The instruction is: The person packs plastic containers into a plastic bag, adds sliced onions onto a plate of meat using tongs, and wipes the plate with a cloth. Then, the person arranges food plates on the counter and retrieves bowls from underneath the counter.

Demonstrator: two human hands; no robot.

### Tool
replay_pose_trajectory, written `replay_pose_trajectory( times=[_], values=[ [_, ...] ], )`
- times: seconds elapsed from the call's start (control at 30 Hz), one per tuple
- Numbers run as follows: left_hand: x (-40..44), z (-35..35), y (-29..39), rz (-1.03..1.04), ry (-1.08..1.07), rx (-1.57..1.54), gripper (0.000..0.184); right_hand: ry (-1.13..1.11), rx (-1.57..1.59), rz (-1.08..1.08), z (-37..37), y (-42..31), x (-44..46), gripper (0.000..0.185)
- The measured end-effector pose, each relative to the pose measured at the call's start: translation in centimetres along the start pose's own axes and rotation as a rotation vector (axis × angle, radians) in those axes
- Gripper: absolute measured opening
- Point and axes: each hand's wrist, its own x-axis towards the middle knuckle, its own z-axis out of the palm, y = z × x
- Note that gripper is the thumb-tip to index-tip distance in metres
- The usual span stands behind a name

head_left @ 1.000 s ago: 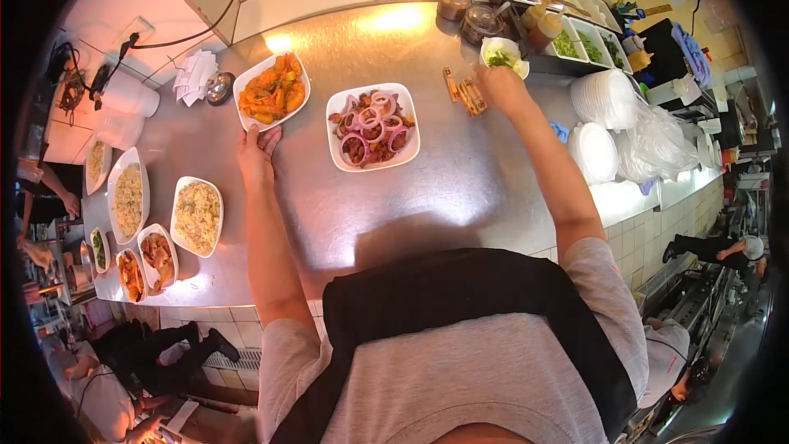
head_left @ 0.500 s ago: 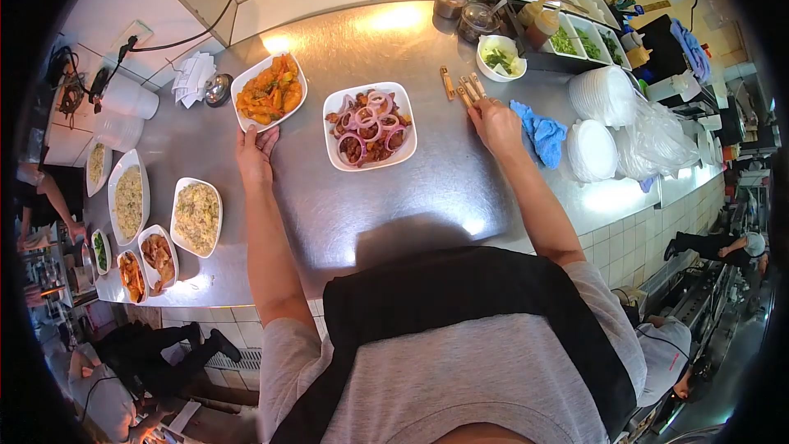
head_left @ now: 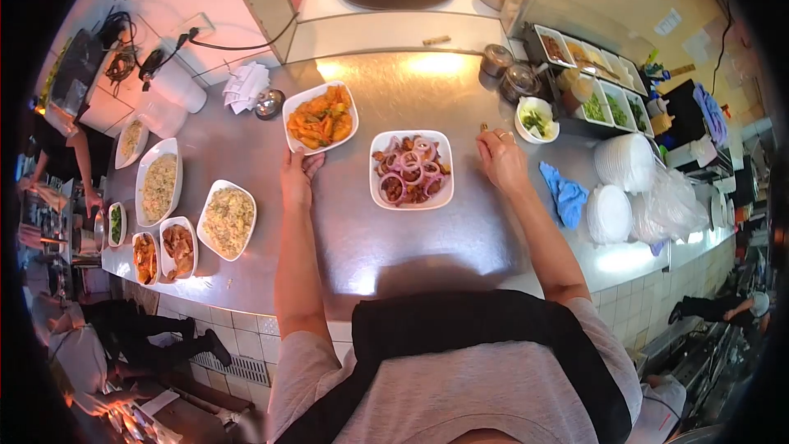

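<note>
My left hand [head_left: 301,174] is at the near rim of a white square bowl of orange saucy food [head_left: 319,118]. Its fingers are apart, half curled, touching or just beside the bowl. My right hand [head_left: 501,158] is closed around wooden clothespins; only a small tan end [head_left: 485,127] sticks out past the fingers, so how many are held is hidden. Between my hands stands a white square bowl of dark meat pieces topped with onion rings [head_left: 411,170]. A white bowl of pale green pieces [head_left: 537,121] sits just beyond my right hand.
White dishes of rice [head_left: 227,219] and smaller side dishes [head_left: 178,248] stand at the left. A call bell [head_left: 269,104] is behind. On the right lie a blue cloth [head_left: 564,194], stacked white lids [head_left: 610,214] and topping trays [head_left: 612,107]. Other people work at both sides.
The view has tilted up and shifted. The clothespins lying by my right hand are now gathered into its closed fingers. My left hand stays beside the orange food's bowl.
</note>
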Motion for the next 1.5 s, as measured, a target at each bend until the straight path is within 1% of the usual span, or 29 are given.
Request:
replay_pose_trajectory(
  times=[0.03,0.13,0.23,0.33,0.37,0.47,0.53,0.6,0.7,0.8,0.83,0.87,0.93,1.03,1.13,1.2,1.23,1.3,1.37,1.4,1.43,1.47,1.5],
  values=[
    [-0.1,0.1,0.2,0.003,-0.015,0.004,0.036,-0.003,0.016,-0.040,0.4,-0.3,1.0,0.012],
    [0.1,-0.1,-0.1,0.010,-0.009,-0.013,0.034,-0.167,0.172,0.008,1.7,-1.2,4.3,0.018],
    [-0.3,-0.1,0.2,-0.002,-0.022,-0.005,0.036,-0.158,0.139,-0.069,5.1,-0.1,8.0,0.039],
    [-0.2,0.1,0.1,-0.008,0.007,-0.026,0.038,-0.201,0.035,-0.018,8.4,0.9,12.1,0.062],
    [-0.2,0.2,0.0,-0.006,0.020,-0.029,0.038,-0.265,0.000,0.034,8.9,1.1,13.7,0.072],
    [0.1,0.0,0.0,-0.024,0.016,-0.047,0.037,-0.352,-0.077,0.114,9.7,0.5,17.9,0.074],
    [0.2,0.0,0.3,-0.048,-0.001,-0.075,0.037,-0.352,-0.111,0.101,10.9,0.6,20.1,0.072],
    [0.4,0.2,0.5,-0.064,-0.016,-0.069,0.041,-0.346,-0.136,0.083,12.0,0.6,21.9,0.070],
    [0.7,0.4,0.7,-0.071,-0.022,-0.048,0.041,-0.371,-0.199,0.138,14.3,1.7,23.6,0.061],
    [0.5,0.4,0.7,-0.064,0.001,-0.027,0.038,-0.370,-0.139,0.057,14.5,2.9,23.0,0.047],
    [0.5,0.5,0.6,-0.065,0.001,-0.016,0.037,-0.245,-0.084,-0.055,14.4,2.9,21.9,0.031],
    [0.4,0.5,0.5,-0.049,-0.006,-0.013,0.037,-0.283,-0.108,-0.062,14.1,3.0,20.3,0.027],
    [0.4,0.7,0.5,-0.016,-0.027,-0.014,0.036,-0.357,-0.158,-0.074,9.5,0.1,16.6,0.020],
    [0.6,0.1,-0.2,-0.019,-0.044,0.008,0.039,-0.198,-0.203,-0.247,7.9,1.3,10.0,0.016],
    [-0.2,0.1,-0.1,-0.026,-0.049,0.031,0.040,-0.150,-0.205,-0.347,3.7,2.3,4.4,0.012],
    [-1.1,-0.2,-0.4,-0.047,-0.045,0.016,0.040,0.053,-0.086,-0.389,-0.5,1.9,-0.1,0.013],
    [-2.1,-0.3,-0.3,-0.072,-0.008,-0.002,0.040,0.157,-0.026,-0.413,-2.7,1.5,-2.7,0.014],
    [-4.3,-0.2,0.0,-0.117,0.070,-0.038,0.040,0.098,0.190,-0.322,-6.3,1.2,-9.0,0.010],
    [-7.9,-1.5,-0.9,-0.117,0.002,0.046,0.037,-0.302,0.356,-0.112,-9.9,1.9,-16.0,0.013],
    [-10.2,-2.1,-1.2,-0.117,-0.031,0.084,0.037,-0.466,0.538,0.016,-11.7,2.4,-18.9,0.024],
    [-13.7,-1.3,-0.9,-0.222,-0.179,0.199,0.036,-0.610,0.726,0.147,-12.9,3.1,-22.0,0.029],
    [-18.1,0.3,-0.8,-0.328,-0.327,0.316,0.037,-0.861,0.656,0.218,-14.2,4.3,-24.4,0.032],
    [-22.2,1.6,-1.3,-0.473,-0.429,0.339,0.036,-0.860,0.712,0.171,-15.2,5.6,-27.6,0.030]
  ],
)
